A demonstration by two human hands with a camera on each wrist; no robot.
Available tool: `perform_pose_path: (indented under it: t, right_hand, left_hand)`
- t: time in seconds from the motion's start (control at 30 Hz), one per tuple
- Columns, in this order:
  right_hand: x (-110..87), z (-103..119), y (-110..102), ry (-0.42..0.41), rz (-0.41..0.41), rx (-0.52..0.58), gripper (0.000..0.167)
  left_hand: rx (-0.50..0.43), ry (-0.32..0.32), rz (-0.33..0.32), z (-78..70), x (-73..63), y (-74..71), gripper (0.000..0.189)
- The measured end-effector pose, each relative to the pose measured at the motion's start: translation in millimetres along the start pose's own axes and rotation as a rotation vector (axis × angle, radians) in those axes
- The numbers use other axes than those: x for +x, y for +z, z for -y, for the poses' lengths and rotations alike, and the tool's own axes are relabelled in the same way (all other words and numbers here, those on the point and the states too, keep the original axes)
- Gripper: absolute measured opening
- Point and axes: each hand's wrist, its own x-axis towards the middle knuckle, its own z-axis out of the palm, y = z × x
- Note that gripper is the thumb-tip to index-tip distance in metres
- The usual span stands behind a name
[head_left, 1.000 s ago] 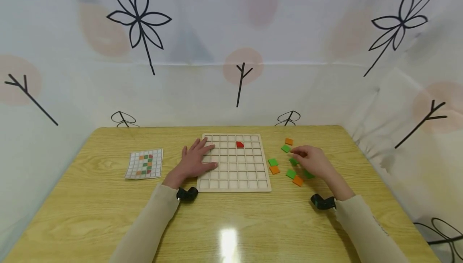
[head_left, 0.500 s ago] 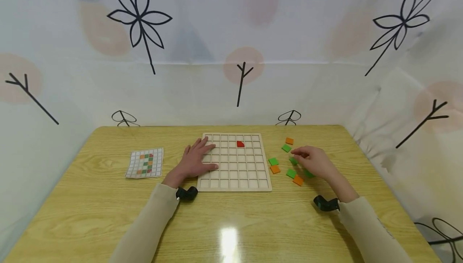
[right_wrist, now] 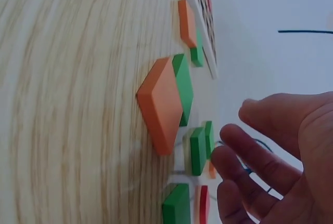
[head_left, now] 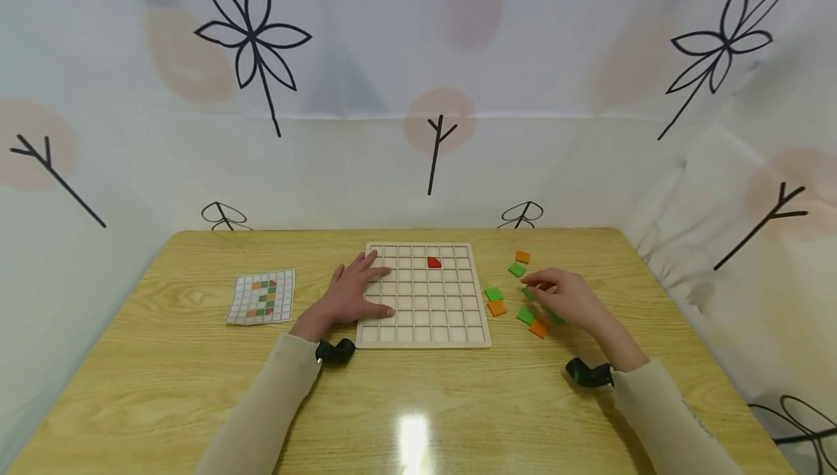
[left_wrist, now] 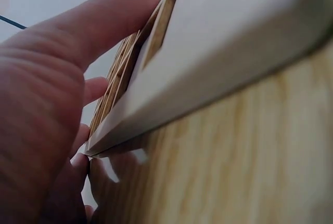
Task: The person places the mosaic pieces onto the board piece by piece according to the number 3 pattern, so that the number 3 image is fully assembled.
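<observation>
My left hand (head_left: 346,295) lies with spread fingers on the left edge of a pale wooden grid board (head_left: 480,340); in the left wrist view its thumb (left_wrist: 104,18) rests across the rim. One red tile with a rounded corner (head_left: 434,263) sits in a cell of the board's second row. Over the loose tiles on the right hovers my right hand (head_left: 565,297), its fingers loosely bent with nothing between them. Below its fingertips lies a green tile (head_left: 527,293), partly hidden. The right wrist view shows a gap between the fingers (right_wrist: 255,151) and the green tiles (right_wrist: 197,151).
Several green and orange tiles lie right of the board, among them an orange tile (head_left: 497,308) and a far orange one (head_left: 522,257). A red tile (right_wrist: 204,203) shows in the right wrist view. A paper card with a coloured grid (head_left: 261,297) lies left of the board.
My right hand has shifted slightly left and lower over the green tile. The left hand stays on the board, and the tiles lie where they were.
</observation>
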Motion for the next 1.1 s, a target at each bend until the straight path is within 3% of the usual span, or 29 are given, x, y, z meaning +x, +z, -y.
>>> perform_pose_path:
  t: [0.27,0.57,1.1]
  right_hand:
    - [-0.9,5.8,3.5,-0.073,0.059,0.057,0.024]
    - [-3.4,6.3,2.1,-0.076,0.139,0.055,0.024]
    - [-1.0,-0.7,4.0,-0.153,0.147,-0.072,0.008]
  left_hand:
    - [0.005,-0.01,0.001,-1.1,0.8,0.4,0.077]
    - [0.006,-0.003,-0.009,-1.2,0.8,0.5,0.077]
    - [0.008,0.008,-0.02,0.0,0.8,0.5,0.076]
